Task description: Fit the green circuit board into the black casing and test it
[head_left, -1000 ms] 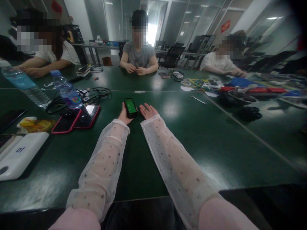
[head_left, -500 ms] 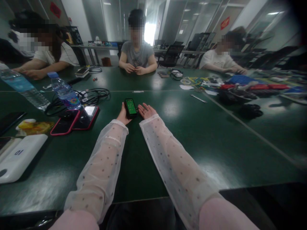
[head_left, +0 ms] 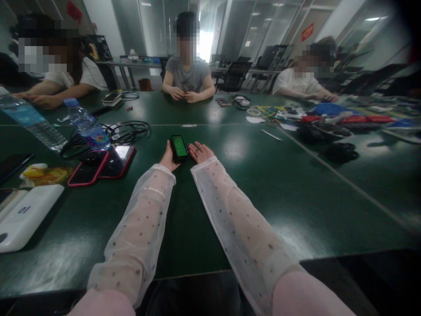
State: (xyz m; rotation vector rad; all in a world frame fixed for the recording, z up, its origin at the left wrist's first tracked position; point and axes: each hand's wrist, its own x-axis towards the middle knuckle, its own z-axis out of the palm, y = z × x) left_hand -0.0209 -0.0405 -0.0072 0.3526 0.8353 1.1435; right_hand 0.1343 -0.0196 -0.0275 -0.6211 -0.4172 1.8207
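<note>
In my left hand (head_left: 169, 157) rests a smartphone (head_left: 179, 148) in a dark case, its screen lit bright green with small marks too fine to read. The phone is tilted slightly, and the fingers beneath it are mostly hidden. Just to its right lies my right hand (head_left: 201, 152), palm up with fingers spread, holding nothing. A narrow gap separates its fingertips from the phone. Both forearms lie over the green table (head_left: 256, 193) in sheer white dotted sleeves.
To the left are two red-edged phones (head_left: 88, 169), bottles (head_left: 88, 127), black cables (head_left: 134, 129) and a white power bank (head_left: 29, 217). A wrench (head_left: 271, 135) and heaped cables and tools (head_left: 348, 118) lie to the right. Several people sit across the table, one opposite (head_left: 188, 77).
My hands and the phone keep the same pose. The view has shifted very slightly, so surrounding items sit a little further left.
</note>
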